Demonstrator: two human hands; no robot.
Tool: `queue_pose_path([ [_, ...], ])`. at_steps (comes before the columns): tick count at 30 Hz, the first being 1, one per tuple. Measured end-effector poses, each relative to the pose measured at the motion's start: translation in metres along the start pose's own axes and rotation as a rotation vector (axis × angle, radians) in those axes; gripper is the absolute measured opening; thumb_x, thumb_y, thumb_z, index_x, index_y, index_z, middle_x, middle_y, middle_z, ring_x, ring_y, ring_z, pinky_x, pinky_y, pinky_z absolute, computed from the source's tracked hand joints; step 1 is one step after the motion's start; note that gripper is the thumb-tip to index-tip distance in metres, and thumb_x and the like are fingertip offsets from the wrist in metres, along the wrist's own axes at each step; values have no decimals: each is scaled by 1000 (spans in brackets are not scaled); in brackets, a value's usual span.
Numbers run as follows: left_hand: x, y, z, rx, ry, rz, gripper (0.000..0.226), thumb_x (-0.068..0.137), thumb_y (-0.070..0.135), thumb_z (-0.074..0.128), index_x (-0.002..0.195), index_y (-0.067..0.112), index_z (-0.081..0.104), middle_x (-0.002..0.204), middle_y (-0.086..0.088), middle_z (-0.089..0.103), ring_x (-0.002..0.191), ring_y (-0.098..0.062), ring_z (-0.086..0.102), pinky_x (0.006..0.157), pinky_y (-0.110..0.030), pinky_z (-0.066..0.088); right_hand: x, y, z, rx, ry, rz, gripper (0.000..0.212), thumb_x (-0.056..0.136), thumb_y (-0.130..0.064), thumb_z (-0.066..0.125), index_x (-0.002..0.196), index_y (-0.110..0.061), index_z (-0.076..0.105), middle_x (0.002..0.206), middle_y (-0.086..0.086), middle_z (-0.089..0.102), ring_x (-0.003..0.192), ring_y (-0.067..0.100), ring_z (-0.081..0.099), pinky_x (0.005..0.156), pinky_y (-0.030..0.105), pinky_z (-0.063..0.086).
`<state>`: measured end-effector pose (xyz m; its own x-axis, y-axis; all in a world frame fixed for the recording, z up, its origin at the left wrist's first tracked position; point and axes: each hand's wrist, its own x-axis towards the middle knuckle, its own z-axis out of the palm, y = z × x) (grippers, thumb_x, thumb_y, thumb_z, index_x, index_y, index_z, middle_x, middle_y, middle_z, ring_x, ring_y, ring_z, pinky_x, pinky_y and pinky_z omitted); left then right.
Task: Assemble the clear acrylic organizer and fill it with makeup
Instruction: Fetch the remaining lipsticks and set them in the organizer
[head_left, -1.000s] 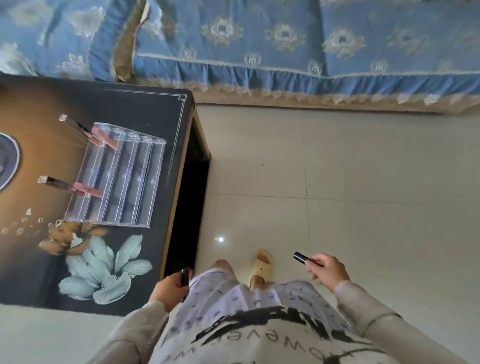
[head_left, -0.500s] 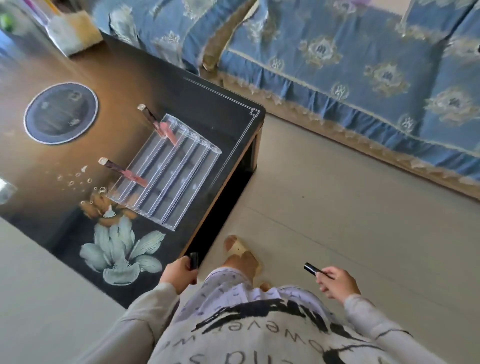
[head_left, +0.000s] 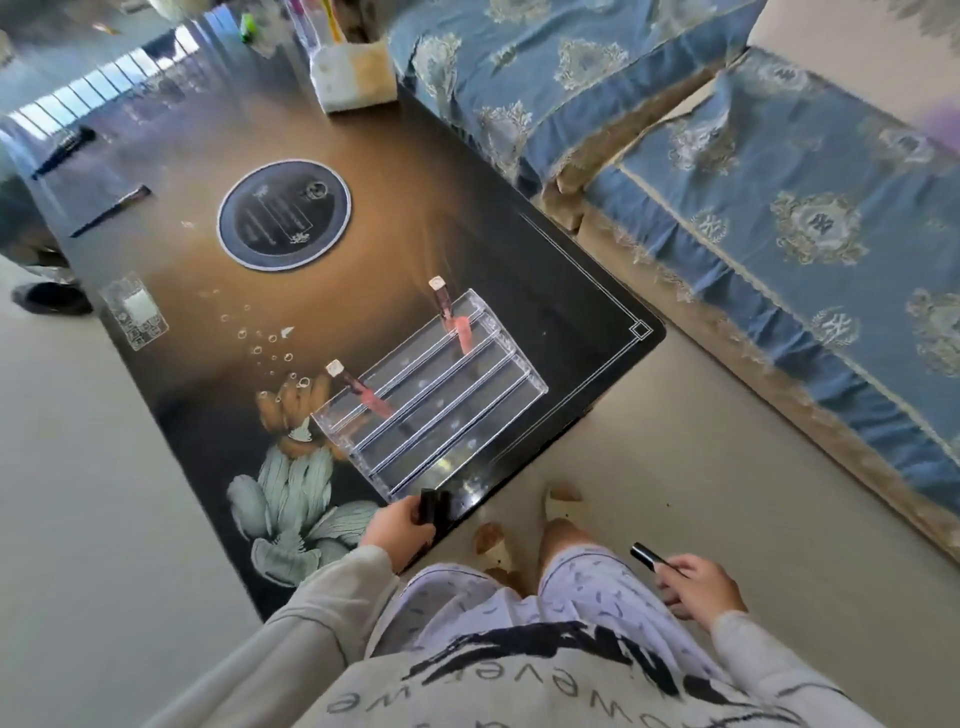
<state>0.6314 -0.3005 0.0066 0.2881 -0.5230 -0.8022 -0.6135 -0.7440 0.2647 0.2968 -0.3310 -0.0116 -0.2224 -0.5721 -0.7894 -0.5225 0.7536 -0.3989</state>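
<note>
Clear acrylic organizer (head_left: 431, 395) sits near the table's (head_left: 363, 270) near right corner, two pink lip-gloss tubes (head_left: 451, 314) in its back tier; left hand (head_left: 397, 530) just below it, closed on a black tube (head_left: 430, 506); right hand (head_left: 698, 584) off the table, well apart, pinching a slim black stick (head_left: 649, 557).

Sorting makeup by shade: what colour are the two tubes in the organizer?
Pinkish tubes with pale caps; head view.
</note>
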Motion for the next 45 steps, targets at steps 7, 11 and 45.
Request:
queue_pose_path([
  [7, -16, -23, 16, -283, 100, -250, 23, 82, 15, 56, 64, 22, 44, 86, -7, 64, 89, -24, 60, 65, -23, 35, 50, -74, -12, -208, -132, -105, 5, 85, 0, 58, 81, -3, 58, 58, 7, 56, 49, 19, 46, 30, 11, 37],
  [11, -28, -23, 38, -435, 141, -391, 4, 83, 14, 58, 82, 10, 57, 100, -16, 69, 94, -29, 64, 68, -26, 41, 78, -115, -26, -386, -211, -180, 4, 86, -1, 59, 84, -4, 57, 60, 7, 57, 48, 19, 46, 30, 11, 37],
  [45, 21, 39, -20, -961, 576, -305, 12, 81, 15, 65, 80, 16, 53, 72, 6, 58, 78, -18, 54, 64, -23, 38, 54, -264, 66, -178, -558, -388, 17, 100, -17, 32, 88, -13, 44, 78, 8, 64, 53, 8, 66, 57, 21, 55],
])
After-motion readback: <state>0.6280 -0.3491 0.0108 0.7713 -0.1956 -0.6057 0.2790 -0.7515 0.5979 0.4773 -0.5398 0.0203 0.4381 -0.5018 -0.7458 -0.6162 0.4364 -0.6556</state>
